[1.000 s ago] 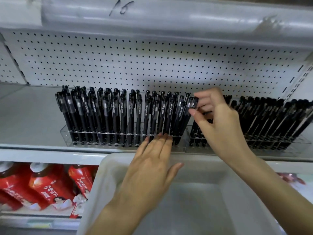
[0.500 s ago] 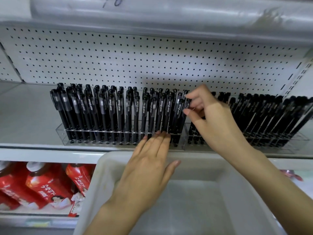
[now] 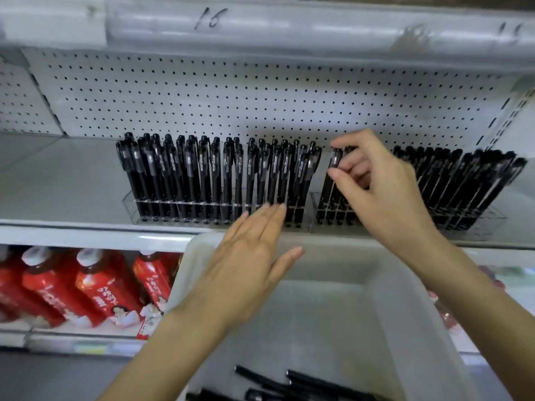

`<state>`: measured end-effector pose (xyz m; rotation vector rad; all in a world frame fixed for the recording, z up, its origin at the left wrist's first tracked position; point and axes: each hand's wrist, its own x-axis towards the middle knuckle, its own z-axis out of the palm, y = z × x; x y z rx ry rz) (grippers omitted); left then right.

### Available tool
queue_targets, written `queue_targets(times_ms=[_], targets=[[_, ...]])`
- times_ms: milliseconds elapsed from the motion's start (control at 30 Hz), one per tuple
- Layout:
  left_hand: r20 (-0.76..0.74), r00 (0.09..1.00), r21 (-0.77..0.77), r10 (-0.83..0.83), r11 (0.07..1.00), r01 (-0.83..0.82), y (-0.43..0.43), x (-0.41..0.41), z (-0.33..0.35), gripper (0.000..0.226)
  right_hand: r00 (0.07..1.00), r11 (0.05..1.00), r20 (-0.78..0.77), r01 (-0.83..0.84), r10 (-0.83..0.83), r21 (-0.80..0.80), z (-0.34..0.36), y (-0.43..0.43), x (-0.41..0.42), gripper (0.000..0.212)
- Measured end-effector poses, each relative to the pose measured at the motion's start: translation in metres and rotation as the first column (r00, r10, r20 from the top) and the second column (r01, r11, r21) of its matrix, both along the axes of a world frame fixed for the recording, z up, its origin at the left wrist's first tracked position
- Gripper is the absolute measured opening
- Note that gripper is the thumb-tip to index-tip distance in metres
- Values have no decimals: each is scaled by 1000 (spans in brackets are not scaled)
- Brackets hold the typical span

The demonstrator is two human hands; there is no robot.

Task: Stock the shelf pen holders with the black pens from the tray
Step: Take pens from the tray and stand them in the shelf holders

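**Right hand on a pen, left hand flat at the holder**

Your right hand (image 3: 376,195) is curled, with forefinger and thumb pinching the top of one black pen (image 3: 327,188). That pen stands at the near-left end of the right pen holder (image 3: 492,224). Your left hand (image 3: 249,256) is flat, with fingers straight and together. Its fingertips touch the front of the left pen holder (image 3: 129,204), near that holder's right end.

Beyond your left fingertips, the clear left holder is packed with upright pens (image 3: 202,175). White lettering runs along their barrels, but it is too blurred to read. To the right of your right hand, more pens (image 3: 463,180) lean in the right holder. Both holders sit side by side on the shelf (image 3: 58,180), in front of a white pegboard (image 3: 231,91).

Under your wrists is the grey tray (image 3: 405,314). A few loose pens (image 3: 304,383) lie at its near end, well back from both hands.

Above your hands, a handwritten "16" (image 3: 210,18) marks the upper shelf edge. Below and left of your left hand, red bottles (image 3: 95,285) carry white script that cannot be made out.
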<state>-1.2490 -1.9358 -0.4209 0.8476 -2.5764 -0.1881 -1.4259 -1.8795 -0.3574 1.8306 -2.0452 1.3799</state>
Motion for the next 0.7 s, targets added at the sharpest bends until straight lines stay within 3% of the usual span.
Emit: queue_targets(times_ms=[167, 333, 500, 600, 700], targets=[[48, 999, 29, 23, 999, -25, 26, 33, 3, 81, 964, 956, 176, -232, 201, 180, -27, 25, 24, 15], [43, 993, 105, 113, 988, -117, 35, 71, -3, 83, 931, 749, 240, -364, 276, 554, -73, 43, 48, 10], [-81, 960, 329, 267, 917, -227, 55, 102, -22, 77, 884, 619, 390, -461, 258, 636, -113, 57, 58, 2], [-140, 924, 498, 355, 832, -245, 65, 105, -35, 75, 886, 522, 375, -464, 274, 715, -134, 64, 64, 7], [-178, 898, 547, 403, 799, -250, 68, 104, -40, 75, 876, 482, 388, -481, 286, 732, -145, 63, 69, 13]])
